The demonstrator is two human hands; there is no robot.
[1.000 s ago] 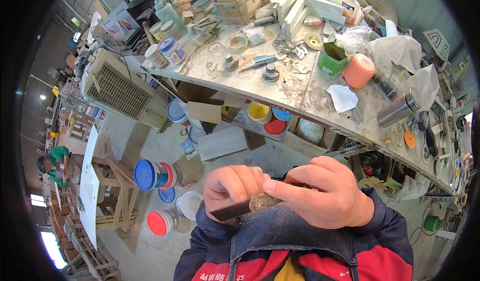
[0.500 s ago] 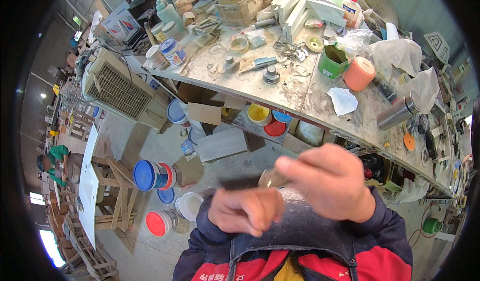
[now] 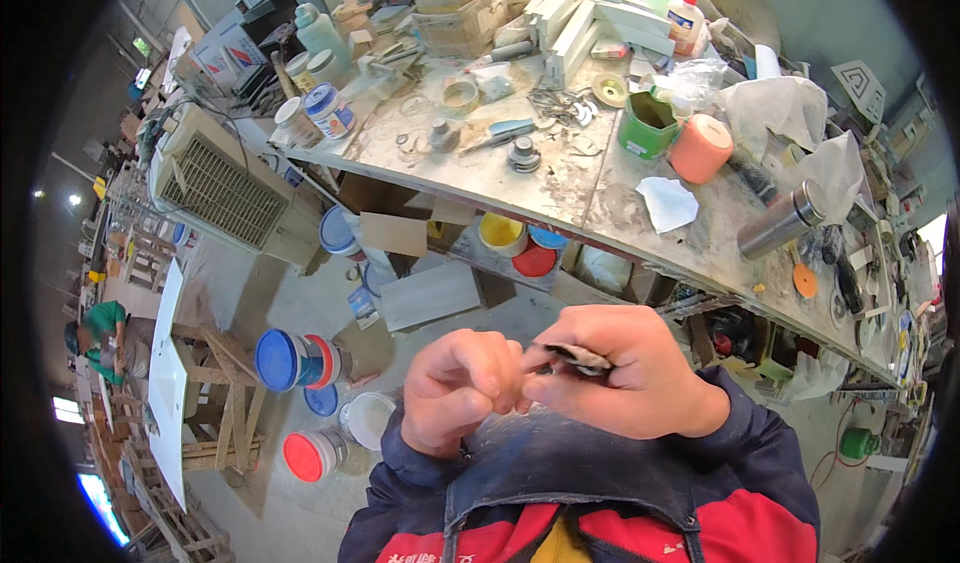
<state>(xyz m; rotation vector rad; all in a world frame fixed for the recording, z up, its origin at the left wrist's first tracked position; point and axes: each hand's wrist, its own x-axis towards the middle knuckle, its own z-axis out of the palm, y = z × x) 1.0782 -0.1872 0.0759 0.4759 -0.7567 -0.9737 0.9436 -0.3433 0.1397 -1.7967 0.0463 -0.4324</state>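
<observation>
My right hand (image 3: 640,373) is closed around a small dark piece with a pale, ragged edge (image 3: 580,359); its kind I cannot make out. The piece shows between thumb and bent fingers. Close against it, my left hand (image 3: 455,388) has its fingers curled in and their tips meet those of the right hand. Whatever the left fingertips pinch is hidden. Both hands are held in front of my chest, over a dark apron (image 3: 560,463), with the workbench (image 3: 560,188) beyond them.
On the bench stand a green cut-open container (image 3: 648,128), an orange-pink tub (image 3: 700,150) and a steel flask (image 3: 780,221). Paint buckets (image 3: 285,360) and a white panel on a wooden trestle (image 3: 168,383) are to the left. A person in green (image 3: 105,338) is at far left.
My hands have come together, the left one turning with its fingers curled inward. The right has turned, so the dark piece now shows between its fingers. The view has shifted slightly.
</observation>
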